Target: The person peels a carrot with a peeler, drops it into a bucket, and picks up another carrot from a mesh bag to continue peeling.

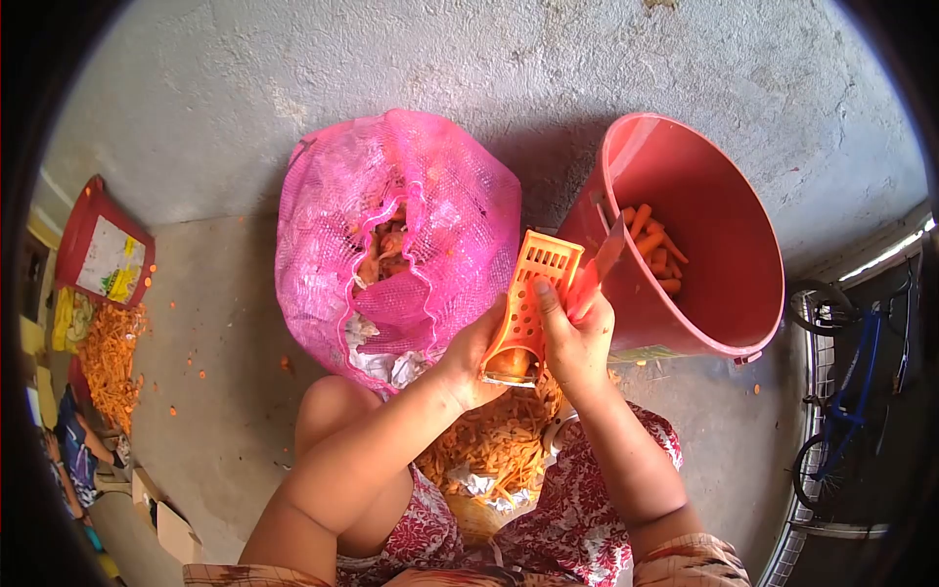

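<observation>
Held up between my hands is an orange plastic peeler (531, 293) with slots and round holes in its body. My left hand (476, 364) is closed round the peeler's lower left side, its fingers mostly hidden behind. An orange piece that looks like carrot (511, 363) shows in the peeler's lower opening. My right hand (582, 342) presses its thumb on the peeler's face and also grips a red-handled knife (599, 269), blade pointing up and right. Below my hands, a heap of carrot peelings (499, 440) lies between my knees.
A pink mesh sack (460, 186) stands ahead on the left, its mouth showing carrots. At right, a large red bucket (719, 225) holds several peeled carrots (653, 245). Far left are another red bucket (73, 235) and more peelings (108, 362). A blue bicycle (849, 411) stands far right.
</observation>
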Action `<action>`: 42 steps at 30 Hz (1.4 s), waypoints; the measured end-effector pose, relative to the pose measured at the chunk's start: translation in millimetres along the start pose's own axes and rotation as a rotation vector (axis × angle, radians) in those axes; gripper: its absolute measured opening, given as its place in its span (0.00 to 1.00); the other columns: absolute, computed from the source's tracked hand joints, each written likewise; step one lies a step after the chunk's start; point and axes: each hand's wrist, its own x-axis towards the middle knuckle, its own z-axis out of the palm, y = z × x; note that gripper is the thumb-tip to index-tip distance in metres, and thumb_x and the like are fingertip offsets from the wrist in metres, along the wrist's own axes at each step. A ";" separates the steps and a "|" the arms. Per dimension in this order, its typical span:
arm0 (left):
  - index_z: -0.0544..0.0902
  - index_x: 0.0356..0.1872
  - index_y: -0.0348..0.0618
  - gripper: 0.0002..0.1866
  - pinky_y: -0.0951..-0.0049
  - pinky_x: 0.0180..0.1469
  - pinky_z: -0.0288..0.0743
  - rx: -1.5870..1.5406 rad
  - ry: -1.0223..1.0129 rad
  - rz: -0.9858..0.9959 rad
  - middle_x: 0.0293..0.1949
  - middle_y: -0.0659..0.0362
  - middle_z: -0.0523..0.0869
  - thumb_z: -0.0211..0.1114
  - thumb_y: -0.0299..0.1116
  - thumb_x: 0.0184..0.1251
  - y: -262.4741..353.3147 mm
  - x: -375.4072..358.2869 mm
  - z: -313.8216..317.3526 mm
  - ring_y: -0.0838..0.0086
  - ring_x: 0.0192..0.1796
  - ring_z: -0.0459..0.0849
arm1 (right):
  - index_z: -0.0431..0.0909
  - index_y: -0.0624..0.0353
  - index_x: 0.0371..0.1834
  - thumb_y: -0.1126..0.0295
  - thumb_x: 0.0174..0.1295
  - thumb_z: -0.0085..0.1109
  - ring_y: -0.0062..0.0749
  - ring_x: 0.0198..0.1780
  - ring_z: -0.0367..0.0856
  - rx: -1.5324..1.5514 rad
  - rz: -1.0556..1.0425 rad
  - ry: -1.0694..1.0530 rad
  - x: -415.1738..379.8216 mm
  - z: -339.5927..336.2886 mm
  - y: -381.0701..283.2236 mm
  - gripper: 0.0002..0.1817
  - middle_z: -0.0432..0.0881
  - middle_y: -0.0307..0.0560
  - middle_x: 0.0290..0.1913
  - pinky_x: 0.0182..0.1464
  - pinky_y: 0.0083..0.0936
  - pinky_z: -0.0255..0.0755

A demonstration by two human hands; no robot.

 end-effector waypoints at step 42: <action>0.68 0.49 0.45 0.21 0.72 0.32 0.73 0.314 0.134 -0.191 0.30 0.56 0.77 0.44 0.50 0.63 -5.0 2.4 -12.5 0.72 0.32 0.77 | 0.73 0.63 0.36 0.70 0.58 0.53 0.12 0.27 0.67 -0.071 -0.095 0.301 29.8 -35.7 3.8 0.08 0.74 0.33 0.26 0.30 0.11 0.63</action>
